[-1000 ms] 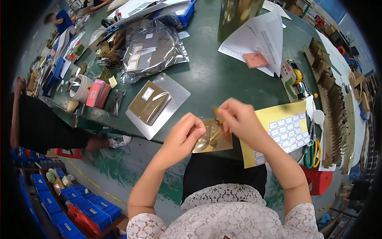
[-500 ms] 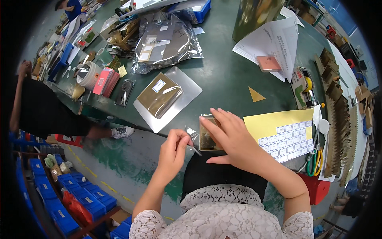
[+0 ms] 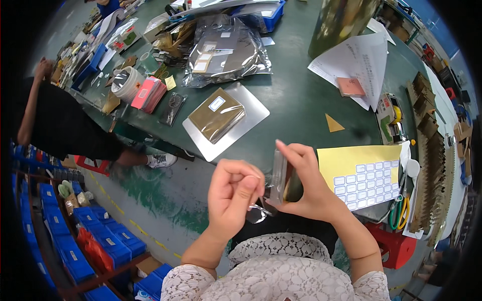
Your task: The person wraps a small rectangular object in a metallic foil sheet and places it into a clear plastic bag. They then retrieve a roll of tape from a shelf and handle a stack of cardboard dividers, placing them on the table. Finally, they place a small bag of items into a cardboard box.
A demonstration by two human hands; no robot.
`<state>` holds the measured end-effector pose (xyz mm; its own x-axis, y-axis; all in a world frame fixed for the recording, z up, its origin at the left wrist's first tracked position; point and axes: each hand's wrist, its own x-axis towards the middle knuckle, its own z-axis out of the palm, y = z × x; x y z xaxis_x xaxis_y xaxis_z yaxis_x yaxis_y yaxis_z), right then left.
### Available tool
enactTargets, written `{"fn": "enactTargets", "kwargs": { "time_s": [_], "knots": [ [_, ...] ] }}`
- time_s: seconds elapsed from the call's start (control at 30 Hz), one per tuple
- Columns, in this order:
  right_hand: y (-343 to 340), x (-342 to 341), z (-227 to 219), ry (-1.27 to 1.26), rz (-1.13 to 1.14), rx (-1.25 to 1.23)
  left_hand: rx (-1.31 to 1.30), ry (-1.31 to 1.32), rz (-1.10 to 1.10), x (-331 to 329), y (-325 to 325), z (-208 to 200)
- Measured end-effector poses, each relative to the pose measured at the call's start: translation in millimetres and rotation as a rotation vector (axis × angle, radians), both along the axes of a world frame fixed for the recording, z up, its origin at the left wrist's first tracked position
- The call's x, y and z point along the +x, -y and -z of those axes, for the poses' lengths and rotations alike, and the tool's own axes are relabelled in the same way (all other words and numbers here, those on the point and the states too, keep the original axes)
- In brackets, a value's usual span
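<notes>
My right hand (image 3: 314, 188) grips a flat gold-brown packet (image 3: 292, 186) in clear film. Thumb and fingers span its edges, and it stands tilted up on its side above the near table edge. Beside it my left hand (image 3: 232, 198) is closed in a pinch on clear plastic film (image 3: 258, 213), which hangs crinkled below the fingers. To the far left, a similar wrapped gold packet (image 3: 213, 120) with a small white label rests on a silver metal plate (image 3: 258, 111). Right of my right hand lies a yellow sheet (image 3: 329, 155) with rows of white, blue-edged labels.
Scissors (image 3: 400, 210) with green and yellow handles and a tape measure (image 3: 396, 113) lie at the right. Further back are a yellow triangle (image 3: 334, 123), a pink block (image 3: 350, 87) on paper and a large plastic-bagged part (image 3: 228, 57). Another person (image 3: 60, 125) stands left.
My right hand has raised the packet from lying flat to standing on its side. My left hand has come closer, pulling at the film. The view has shifted slightly.
</notes>
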<state>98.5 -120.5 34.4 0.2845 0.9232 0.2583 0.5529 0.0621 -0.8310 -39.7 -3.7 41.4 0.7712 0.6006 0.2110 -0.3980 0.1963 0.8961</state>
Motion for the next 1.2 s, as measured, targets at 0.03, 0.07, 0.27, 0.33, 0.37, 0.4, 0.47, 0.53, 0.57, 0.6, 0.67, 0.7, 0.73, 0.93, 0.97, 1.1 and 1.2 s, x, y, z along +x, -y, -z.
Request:
{"fn": "enactTargets", "kwargs": {
  "time_s": [0.03,0.07,0.27,0.33,0.37,0.4,0.47,0.53,0.57,0.6,0.67,0.7,0.73,0.93,0.97,1.1,1.2],
  "knots": [
    [3,1,-2,-0.041,0.027,0.023,-0.004,0.032,0.034,5,2,-2],
    [4,2,0,-0.036,0.026,0.048,-0.023,0.039,0.047,7,2,-1],
    [24,7,24,-0.189,0.091,0.113,-0.137,-0.170,0.110,-8,5,25],
    [26,6,29,-0.213,0.093,0.120,-0.213,-0.286,0.189,-10,8,20],
    [27,5,31,-0.224,0.094,0.123,-0.195,-0.297,0.189,-8,11,14],
    [29,5,32,-0.224,0.120,0.132,-0.179,-0.303,0.182,-1,15,7],
    [31,2,33,-0.223,0.172,0.154,-0.144,-0.299,0.123,10,26,0],
    [34,0,35,-0.201,0.248,0.183,0.070,-0.304,0.139,3,35,-9],
    [35,0,35,-0.190,0.285,0.197,0.177,-0.305,0.147,-3,40,-11],
    [35,-1,37,-0.173,0.333,0.214,0.370,-0.256,0.113,-11,46,-9],
    [37,1,37,-0.191,0.370,0.208,0.436,-0.279,0.080,-16,49,-3],
    [40,3,37,-0.192,0.391,0.205,0.467,-0.283,0.065,-15,49,1],
    [41,3,36,-0.204,0.384,0.212,0.387,-0.383,0.049,-16,45,4],
    [52,12,30,-0.010,0.288,0.179,0.289,-0.595,0.065,-10,17,21],
    [54,14,28,-0.018,0.273,0.169,0.211,-0.591,0.112,-7,14,21],
    [55,18,16,-0.037,0.202,0.102,0.239,-0.475,0.397,8,27,9],
    [59,24,3,-0.065,0.130,0.062,0.242,-0.536,0.472,17,31,7]
  ]
}}
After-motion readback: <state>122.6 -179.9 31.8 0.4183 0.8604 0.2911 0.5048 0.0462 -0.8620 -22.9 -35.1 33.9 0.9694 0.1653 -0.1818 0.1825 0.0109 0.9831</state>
